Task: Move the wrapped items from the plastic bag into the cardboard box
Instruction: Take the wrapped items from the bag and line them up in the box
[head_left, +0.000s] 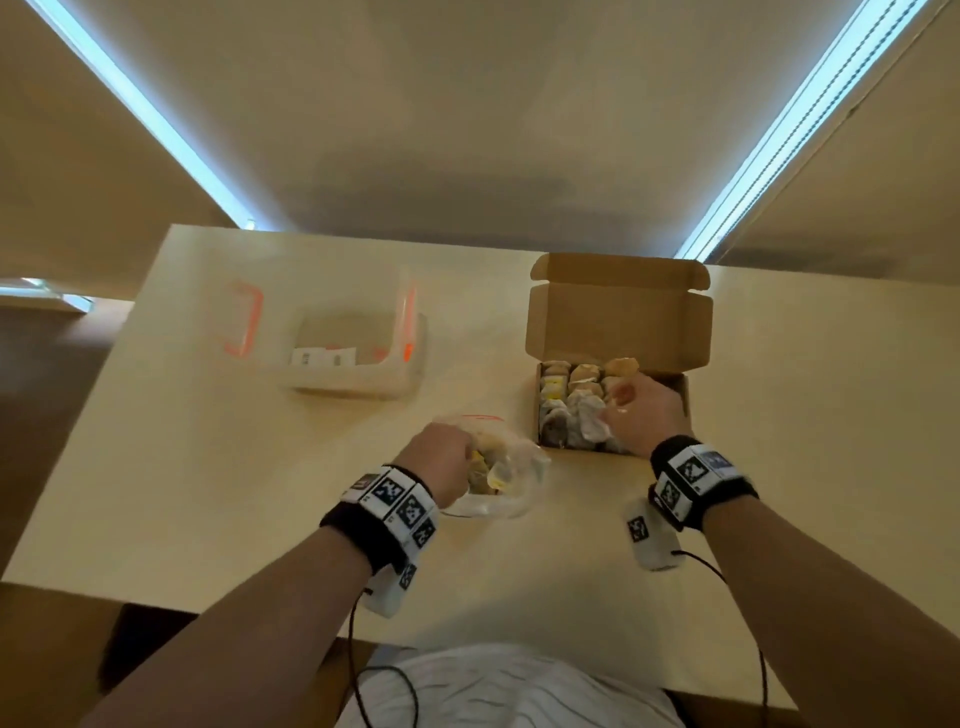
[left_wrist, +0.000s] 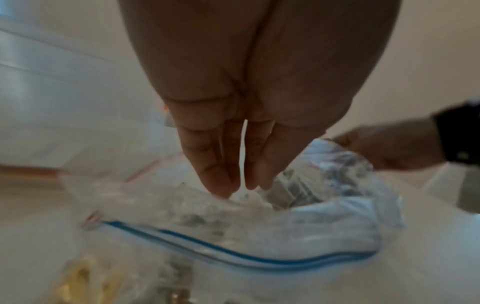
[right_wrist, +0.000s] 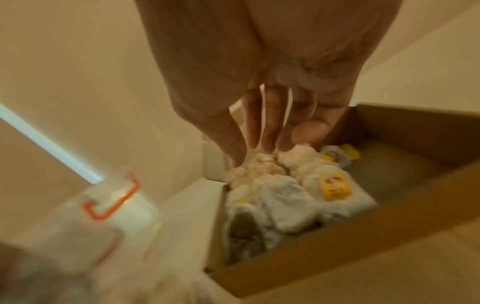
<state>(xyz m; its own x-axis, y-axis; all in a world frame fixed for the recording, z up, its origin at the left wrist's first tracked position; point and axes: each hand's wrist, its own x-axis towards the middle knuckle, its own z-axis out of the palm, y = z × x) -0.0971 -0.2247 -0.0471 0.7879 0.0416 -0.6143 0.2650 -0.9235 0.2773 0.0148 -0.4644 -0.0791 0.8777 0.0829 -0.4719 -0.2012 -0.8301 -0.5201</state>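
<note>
The clear zip plastic bag (head_left: 511, 486) lies on the table with wrapped items (head_left: 488, 467) inside; its blue zip strip (left_wrist: 259, 257) shows in the left wrist view. My left hand (head_left: 447, 452) is at the bag's mouth, fingers and thumb meeting on the plastic film (left_wrist: 239, 186). To the right, the open cardboard box (head_left: 613, 322) holds several white and tan wrapped items (head_left: 576, 395), some with yellow stickers (right_wrist: 333, 187). My right hand (head_left: 631, 410) hovers over them inside the box (right_wrist: 337, 246). Its straight, spread fingertips (right_wrist: 259, 150) touch a wrapped item and grip nothing.
A clear plastic container with orange handles (head_left: 358, 353) stands at the back left of the table (head_left: 208, 467), also seen left of the box (right_wrist: 111, 201). The box lid stands upright behind the box. The right wrist carries a band (left_wrist: 457, 135).
</note>
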